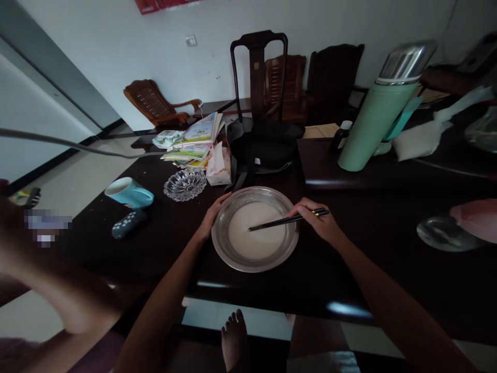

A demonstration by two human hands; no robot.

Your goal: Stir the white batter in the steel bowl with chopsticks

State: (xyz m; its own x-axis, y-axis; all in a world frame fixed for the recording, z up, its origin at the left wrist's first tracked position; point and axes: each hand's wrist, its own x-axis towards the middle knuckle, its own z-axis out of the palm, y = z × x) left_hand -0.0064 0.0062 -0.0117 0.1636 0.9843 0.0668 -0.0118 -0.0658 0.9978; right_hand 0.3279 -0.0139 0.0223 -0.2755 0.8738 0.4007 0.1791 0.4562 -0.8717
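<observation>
The fingers of the right hand [312,216] are closed around dark chopsticks [287,221], whose tips are dipped into a pale liquid [256,230]. The liquid is contained in a metal bowl [254,266], which is set on the dark tabletop [174,248] near its front edge. The bowl's left rim is gripped by the fingers of the left hand [213,213].

Toward the tabletop's left edge, a light blue mug [130,191] is noted lying on its side, with a dark remote [128,224] just beside it. A glass dish [185,185] is placed between the mug and a tissue pack [219,166]. Booklets [198,137] are piled behind the dish, and a black bag [266,147] is positioned behind the bowl. At the right, a green thermos [378,116] is stood on a raised dark surface [388,178], near a dark bottle [341,135] with a white cap.
</observation>
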